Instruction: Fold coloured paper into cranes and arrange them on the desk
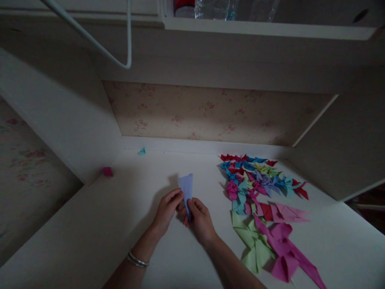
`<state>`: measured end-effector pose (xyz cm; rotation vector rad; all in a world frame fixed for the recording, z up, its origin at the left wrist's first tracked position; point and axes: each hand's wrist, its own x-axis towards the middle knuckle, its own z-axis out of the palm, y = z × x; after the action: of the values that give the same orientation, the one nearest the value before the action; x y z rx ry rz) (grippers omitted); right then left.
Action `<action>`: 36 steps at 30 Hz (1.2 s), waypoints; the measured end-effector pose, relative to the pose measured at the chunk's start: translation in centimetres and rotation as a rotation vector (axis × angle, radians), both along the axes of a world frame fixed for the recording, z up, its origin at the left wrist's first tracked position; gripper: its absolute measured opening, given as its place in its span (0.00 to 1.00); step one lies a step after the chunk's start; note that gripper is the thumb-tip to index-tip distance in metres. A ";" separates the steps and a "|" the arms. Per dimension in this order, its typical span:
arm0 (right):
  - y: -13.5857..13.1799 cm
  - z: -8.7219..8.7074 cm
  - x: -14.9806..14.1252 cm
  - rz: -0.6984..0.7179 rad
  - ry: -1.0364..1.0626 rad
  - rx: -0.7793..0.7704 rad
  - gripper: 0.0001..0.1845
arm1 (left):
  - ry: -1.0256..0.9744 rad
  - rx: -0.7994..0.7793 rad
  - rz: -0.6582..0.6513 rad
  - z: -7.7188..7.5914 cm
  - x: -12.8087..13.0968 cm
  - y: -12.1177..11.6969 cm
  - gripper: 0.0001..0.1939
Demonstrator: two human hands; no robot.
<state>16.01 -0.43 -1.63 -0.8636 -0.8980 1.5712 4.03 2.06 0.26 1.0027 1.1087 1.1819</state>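
Observation:
A folded piece of light purple paper (187, 185), narrow and pointed toward me, is held upright between my two hands above the white desk. My left hand (167, 207) pinches its left edge with thumb and fingers. On the lower right part of the paper, my right hand (200, 218) presses with the thumb on top and the fingers curled behind. The fingers partly hide the paper's lower end. A silver bangle (137, 261) circles my left wrist.
Many folded paper figures (255, 180) in several colours lie on the right of the desk (135, 224), with larger green (254, 241) and magenta (284, 249) ones nearer me. A small teal paper piece (142, 151) and a magenta one (108, 171) lie at left. A shelf (240, 30) overhangs the back.

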 end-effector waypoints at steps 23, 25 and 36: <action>-0.4 0.2 0.1 -0.005 -0.059 0.031 0.21 | 0.092 0.053 -0.003 0.4 -0.1 -0.4 0.18; -0.7 0.4 0.1 0.000 -0.079 0.054 0.21 | 0.097 0.065 -0.020 0.4 0.0 -0.5 0.18; -3.3 0.4 0.9 -0.068 -0.292 0.096 0.23 | -0.069 0.066 -0.041 1.1 -0.9 -1.3 0.17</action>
<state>16.95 -3.74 -1.23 -1.0604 -1.1296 1.3521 3.08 0.78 1.33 1.0232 0.9965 1.2181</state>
